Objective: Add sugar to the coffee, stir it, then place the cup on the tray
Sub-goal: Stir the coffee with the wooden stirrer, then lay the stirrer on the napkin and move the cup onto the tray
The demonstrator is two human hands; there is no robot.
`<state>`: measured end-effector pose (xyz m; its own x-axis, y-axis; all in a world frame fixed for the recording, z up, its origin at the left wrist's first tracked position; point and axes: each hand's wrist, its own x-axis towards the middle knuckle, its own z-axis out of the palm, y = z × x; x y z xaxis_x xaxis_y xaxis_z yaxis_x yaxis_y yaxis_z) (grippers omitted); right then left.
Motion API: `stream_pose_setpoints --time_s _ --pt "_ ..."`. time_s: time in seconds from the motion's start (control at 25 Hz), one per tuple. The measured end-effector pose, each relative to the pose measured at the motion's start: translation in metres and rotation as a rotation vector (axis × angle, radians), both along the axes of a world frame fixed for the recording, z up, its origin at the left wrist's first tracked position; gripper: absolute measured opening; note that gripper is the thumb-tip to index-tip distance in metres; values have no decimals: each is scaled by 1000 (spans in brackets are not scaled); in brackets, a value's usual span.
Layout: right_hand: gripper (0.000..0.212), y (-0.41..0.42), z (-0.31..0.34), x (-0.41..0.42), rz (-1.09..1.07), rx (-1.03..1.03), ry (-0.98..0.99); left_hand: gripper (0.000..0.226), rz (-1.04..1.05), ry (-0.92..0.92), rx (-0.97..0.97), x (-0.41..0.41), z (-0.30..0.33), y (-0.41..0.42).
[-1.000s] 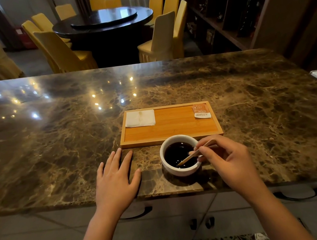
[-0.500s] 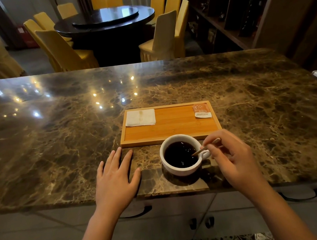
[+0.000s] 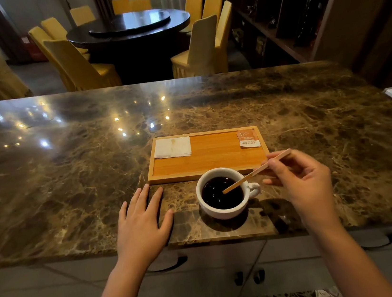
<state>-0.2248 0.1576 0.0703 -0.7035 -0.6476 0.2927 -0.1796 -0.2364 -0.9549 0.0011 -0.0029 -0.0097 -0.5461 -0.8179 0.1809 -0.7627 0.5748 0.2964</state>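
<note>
Coffee, dark and close to the brim, fills the round white ceramic cup (image 3: pixel 223 194), which stands on the polished brown marble bench (image 3: pixel 69 177) just in front of the near rim of the shallow rectangular wooden tray (image 3: pixel 208 161), not yet on it. Its small loop handle (image 3: pixel 254 188) points toward the right hand (image 3: pixel 302 184). That hand pinches a thin flat wooden stir stick (image 3: pixel 255 172) between thumb and fingertips, the other fingers loosely curled; the stick slants down with its lower end in the coffee, so stirring looks to be the step in hand. The left hand (image 3: pixel 141 220) lies flat and spread on the bench beside the cup, holding nothing.

Judging by its look, the cup is stiff, glazed and fairly slippery, breakable if knocked, and moderately heavy when this full. The handle seems the sound place to take hold, with a level lift over the tray's rim, since any tilt could slop coffee. On the tray, a folded white paper napkin (image 3: pixel 172 147) sits at the far left corner and an orange sugar sachet (image 3: pixel 248 138) at the far right, leaving the middle free.
</note>
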Motion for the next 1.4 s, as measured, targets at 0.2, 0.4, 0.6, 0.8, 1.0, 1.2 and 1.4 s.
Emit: stream_pose_setpoints --time_s 0.2,0.4,0.6,0.8,1.0,1.2,1.4 --pt "12 2 10 -18 -33 66 173 62 -3 -7 1 0 0 0" --pt "17 -1 21 -24 -44 97 225 61 0 -10 0 0 1 0" --pt "12 -10 35 -28 -62 26 118 62 4 0 -3 -1 1 0" --pt "12 -52 38 -44 34 85 72 65 7 -8 -8 -1 0 1" --pt "17 -113 31 -45 120 42 498 63 15 -13 -5 -1 -1 1" --pt "14 -170 17 -27 258 -200 1227 63 32 -10 -5 -2 0 3" --pt "13 -192 -5 -19 439 -305 1579 63 42 -5 -4 -1 2 4"
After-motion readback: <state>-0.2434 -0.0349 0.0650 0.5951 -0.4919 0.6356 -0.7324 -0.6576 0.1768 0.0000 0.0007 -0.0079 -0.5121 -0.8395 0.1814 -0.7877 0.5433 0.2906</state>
